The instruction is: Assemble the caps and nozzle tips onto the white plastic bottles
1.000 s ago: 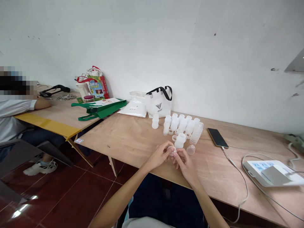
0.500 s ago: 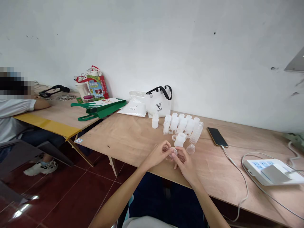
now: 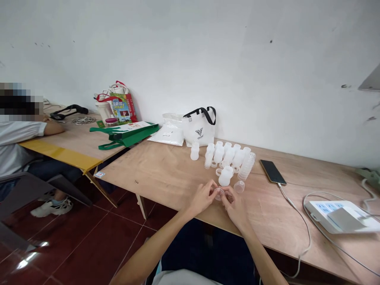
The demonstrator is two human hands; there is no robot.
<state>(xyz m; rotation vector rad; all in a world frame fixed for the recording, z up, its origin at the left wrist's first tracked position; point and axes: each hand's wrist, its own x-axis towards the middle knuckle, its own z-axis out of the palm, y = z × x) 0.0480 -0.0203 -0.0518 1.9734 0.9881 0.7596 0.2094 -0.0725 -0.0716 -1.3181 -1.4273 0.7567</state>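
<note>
Together, our two hands meet over the near edge of the plywood table [image 3: 166,174], pinching one small clear plastic cap [image 3: 220,194] between them. Our left hand [image 3: 202,198] curls its fingertips onto the cap's left side, and our right hand [image 3: 234,204] closes on it from the right, so both hands are narrowed around this one piece. Compared with a second ago, the hands have drawn a little closer together and shifted slightly rightward, with the fingers more tightly gathered; the cap is now harder to see between them. Just beyond the hands stands a single squat translucent bottle [image 3: 225,176], with a loose clear cup [image 3: 239,187] lying beside it, both unmoved. Behind these, a cluster of small white bottles [image 3: 227,154] stands in rows, one more bottle [image 3: 194,151] set apart on the left. A white tote bag [image 3: 199,132] with black handles sits against the wall, a dark phone [image 3: 272,171] lies on the right with a cable attached, and a white power strip [image 3: 338,215] lies farther right. At a second table on the left, another person's sleeve [image 3: 18,134] shows, with a green bag [image 3: 127,135] lying flat nearby.
</note>
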